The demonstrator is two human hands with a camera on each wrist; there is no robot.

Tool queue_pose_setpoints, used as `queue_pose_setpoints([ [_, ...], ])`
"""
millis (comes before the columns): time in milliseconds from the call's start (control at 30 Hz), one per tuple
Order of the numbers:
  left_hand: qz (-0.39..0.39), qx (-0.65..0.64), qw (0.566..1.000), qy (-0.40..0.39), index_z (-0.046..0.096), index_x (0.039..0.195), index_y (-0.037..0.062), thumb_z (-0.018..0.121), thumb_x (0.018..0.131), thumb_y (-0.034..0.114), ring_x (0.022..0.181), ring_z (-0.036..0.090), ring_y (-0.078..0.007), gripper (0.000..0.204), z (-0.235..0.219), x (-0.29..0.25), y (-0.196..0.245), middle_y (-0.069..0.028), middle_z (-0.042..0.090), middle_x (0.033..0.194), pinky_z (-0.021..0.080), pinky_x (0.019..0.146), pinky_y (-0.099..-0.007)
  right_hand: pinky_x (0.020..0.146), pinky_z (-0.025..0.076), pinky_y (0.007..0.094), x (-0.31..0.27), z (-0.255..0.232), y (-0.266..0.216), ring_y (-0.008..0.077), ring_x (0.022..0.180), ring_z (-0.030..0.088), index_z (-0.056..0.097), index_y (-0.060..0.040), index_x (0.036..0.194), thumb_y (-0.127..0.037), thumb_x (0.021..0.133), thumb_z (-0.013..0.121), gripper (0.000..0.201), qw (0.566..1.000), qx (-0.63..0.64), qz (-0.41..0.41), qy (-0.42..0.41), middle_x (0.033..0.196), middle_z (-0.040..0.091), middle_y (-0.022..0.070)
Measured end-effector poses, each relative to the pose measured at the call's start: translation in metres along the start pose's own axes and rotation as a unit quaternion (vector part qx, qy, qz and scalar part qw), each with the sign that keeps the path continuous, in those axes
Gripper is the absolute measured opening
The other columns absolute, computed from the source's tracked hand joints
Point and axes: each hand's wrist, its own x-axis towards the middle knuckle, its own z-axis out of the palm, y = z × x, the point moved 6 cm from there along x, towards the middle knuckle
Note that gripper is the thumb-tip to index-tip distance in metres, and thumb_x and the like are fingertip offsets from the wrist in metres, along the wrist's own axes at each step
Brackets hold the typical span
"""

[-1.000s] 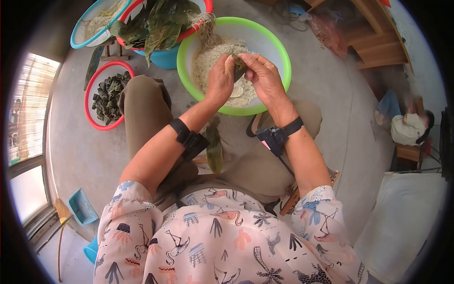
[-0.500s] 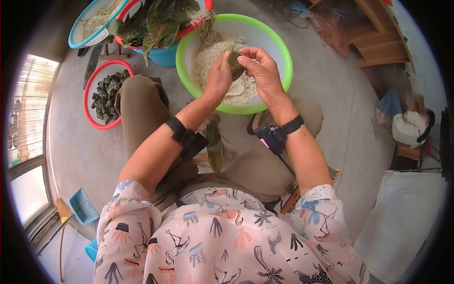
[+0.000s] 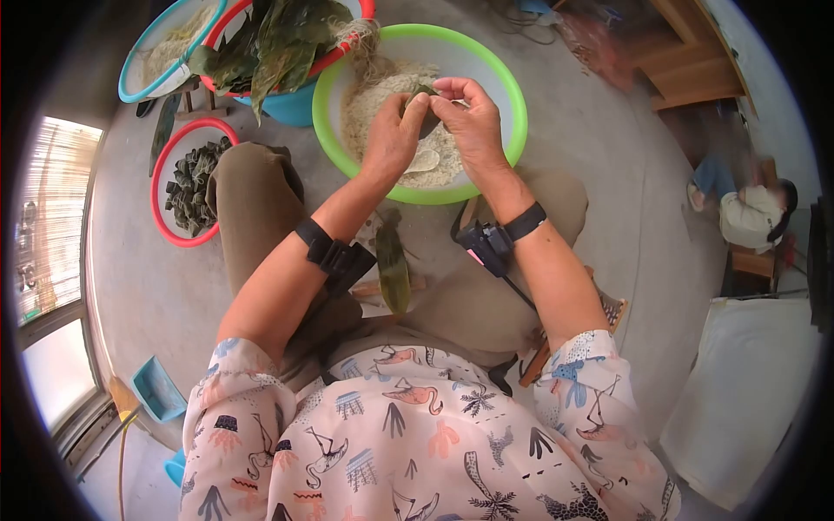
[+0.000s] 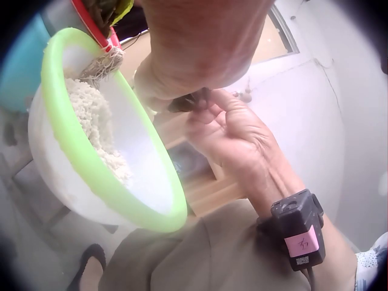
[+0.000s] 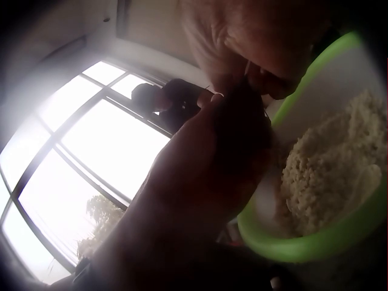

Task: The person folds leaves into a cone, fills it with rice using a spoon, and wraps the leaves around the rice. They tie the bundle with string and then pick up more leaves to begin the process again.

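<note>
Both hands meet above a green-rimmed basin (image 3: 519, 113) of white rice (image 3: 373, 113). The left hand (image 3: 393, 135) grips a small dark green leaf bundle (image 3: 427, 122) from the left. Thumb and fingers of the right hand (image 3: 473, 126) pinch the bundle's right side. In the left wrist view the right hand (image 4: 236, 136) has its fingers curled at the leaf (image 4: 182, 103); the left hand (image 4: 200, 48) hides much of it. The right wrist view is dark there, with the rice (image 5: 327, 170) beside the hands. A clear scoop (image 3: 423, 161) lies on the rice.
A red-rimmed basin (image 3: 368, 10) of large leaves and strings overlaps the rice basin's upper left. Left of the knee stands a red-rimmed basket (image 3: 156, 195) of wrapped bundles. One long leaf (image 3: 393, 269) lies between the legs. Another person (image 3: 751, 221) sits at the right.
The bundle was turned between the hands, and less of its green side shows now than half a second ago. In the head view the basins have shifted slightly left.
</note>
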Motion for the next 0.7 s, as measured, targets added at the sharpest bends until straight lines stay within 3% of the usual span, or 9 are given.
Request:
queue_pose_setpoints([
  [167, 0.004, 0.048, 0.999, -0.021, 0.059, 0.091, -0.0057, 0.052, 0.097, 0.040, 0.075, 0.058, -0.0269, 0.047, 0.002, 0.006, -0.016, -0.0198, 0.061, 0.080, 0.043, 0.068, -0.0418, 0.071, 0.049, 0.0225, -0.001, 0.000, 0.000, 0.0068, 0.078, 0.056, 0.061, -0.0011, 0.107, -0.003, 0.082, 0.067, 0.026, 1.000, 0.025, -0.007, 0.002, 0.098, 0.058, 0.0035],
  [233, -0.026, 0.047, 0.998, -0.037, 0.059, 0.094, 0.0030, 0.048, 0.100, 0.045, 0.066, 0.050, -0.0097, 0.044, 0.003, 0.006, -0.021, -0.0013, 0.055, 0.075, 0.040, 0.053, -0.0259, 0.070, 0.049, 0.0224, -0.001, 0.001, 0.002, 0.0068, 0.078, 0.056, 0.060, -0.0010, 0.107, -0.003, 0.082, 0.067, 0.026, 1.000, 0.029, -0.007, 0.005, 0.097, 0.058, 0.0031],
  [367, 0.006, 0.058, 0.997, -0.041, 0.059, 0.095, 0.0033, 0.045, 0.101, 0.045, 0.067, 0.051, -0.0101, 0.044, 0.002, 0.005, -0.020, -0.0018, 0.056, 0.077, 0.043, 0.055, -0.0261, 0.070, 0.049, 0.0226, -0.001, 0.001, 0.002, 0.0070, 0.077, 0.055, 0.061, -0.0012, 0.106, -0.004, 0.082, 0.067, 0.025, 1.000, 0.023, -0.010, 0.007, 0.094, 0.057, 0.0020],
  [467, -0.028, 0.051, 0.997, -0.054, 0.058, 0.098, 0.0031, 0.043, 0.101, 0.045, 0.069, 0.054, -0.0109, 0.045, 0.005, 0.000, -0.021, -0.0029, 0.057, 0.083, 0.046, 0.056, -0.0260, 0.072, 0.049, 0.0234, -0.005, -0.001, 0.000, 0.0077, 0.078, 0.055, 0.060, -0.0013, 0.106, -0.005, 0.081, 0.068, 0.026, 1.000, 0.017, -0.022, 0.006, 0.092, 0.057, 0.0015],
  [567, 0.007, 0.012, 0.999, -0.036, 0.057, 0.099, 0.0037, 0.040, 0.102, 0.043, 0.069, 0.055, -0.0106, 0.043, 0.005, 0.001, -0.020, -0.0032, 0.057, 0.083, 0.047, 0.053, -0.0250, 0.073, 0.049, 0.0239, 0.000, 0.002, 0.007, 0.0082, 0.080, 0.055, 0.058, -0.0017, 0.111, -0.008, 0.080, 0.070, 0.033, 0.999, 0.044, -0.015, -0.013, 0.096, 0.056, 0.0033],
  [633, -0.064, -0.072, 0.995, -0.035, 0.056, 0.102, 0.0040, 0.037, 0.103, 0.042, 0.064, 0.055, -0.0101, 0.043, 0.004, -0.004, -0.010, -0.0030, 0.056, 0.078, 0.045, 0.048, -0.0238, 0.073, 0.050, 0.0241, -0.003, 0.003, 0.001, 0.0086, 0.079, 0.056, 0.056, -0.0016, 0.114, -0.008, 0.079, 0.070, 0.038, 0.999, 0.027, -0.024, -0.010, 0.100, 0.055, 0.0048],
  [700, -0.034, -0.045, 0.998, -0.034, 0.056, 0.102, 0.0039, 0.036, 0.103, 0.043, 0.062, 0.054, -0.0099, 0.044, 0.001, 0.000, -0.009, -0.0029, 0.055, 0.077, 0.043, 0.046, -0.0237, 0.073, 0.050, 0.0243, -0.005, 0.005, -0.003, 0.0089, 0.078, 0.057, 0.054, -0.0015, 0.117, -0.009, 0.078, 0.071, 0.043, 0.999, 0.013, -0.036, -0.005, 0.104, 0.054, 0.0064],
])
